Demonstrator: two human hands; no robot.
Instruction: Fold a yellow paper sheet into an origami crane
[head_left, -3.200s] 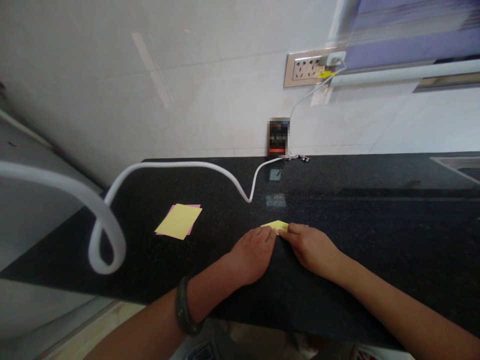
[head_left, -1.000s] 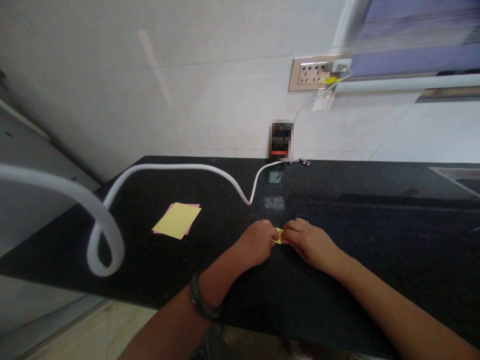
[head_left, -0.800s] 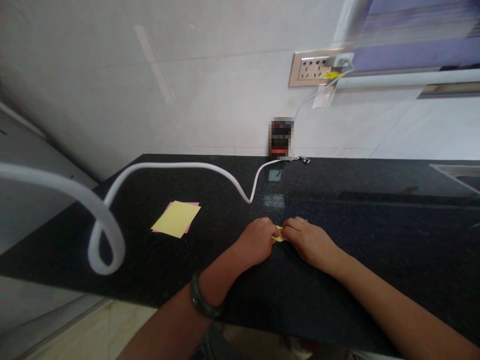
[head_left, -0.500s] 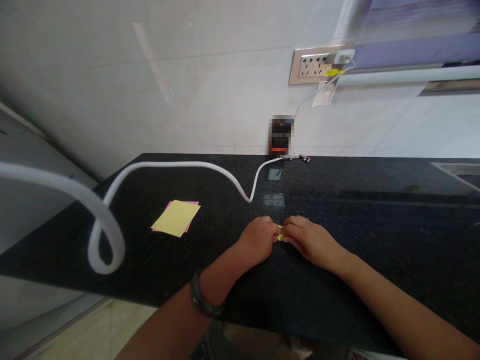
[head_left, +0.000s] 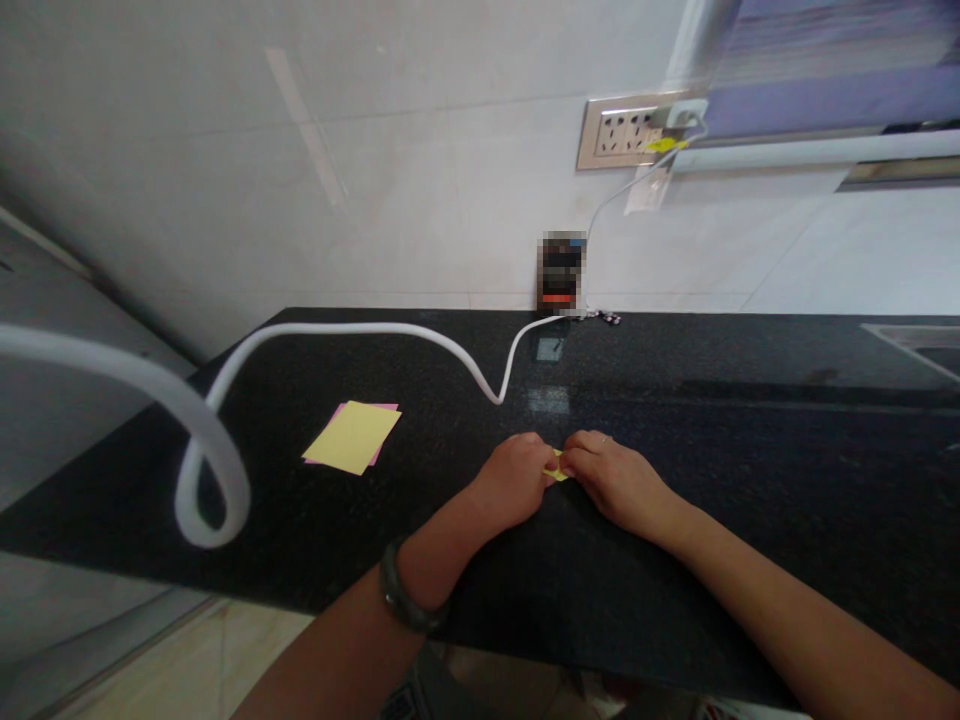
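folded yellow paper [head_left: 559, 475] sat pinched between left hand [head_left: 517, 480], nine o'clock, and right hand [head_left: 611, 474], three o'clock, apparently for steadiness.

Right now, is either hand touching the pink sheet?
No, the left hand and right hand both hold the small yellow paper, well apart from the pink sheet.

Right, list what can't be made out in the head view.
All in the head view:
Small yellow paper: mostly hidden by the left hand and right hand.
Pink paper: its middle lies under the yellow sheet.
Dark upright object: details pixelated.
White tube: cut off by the left edge.
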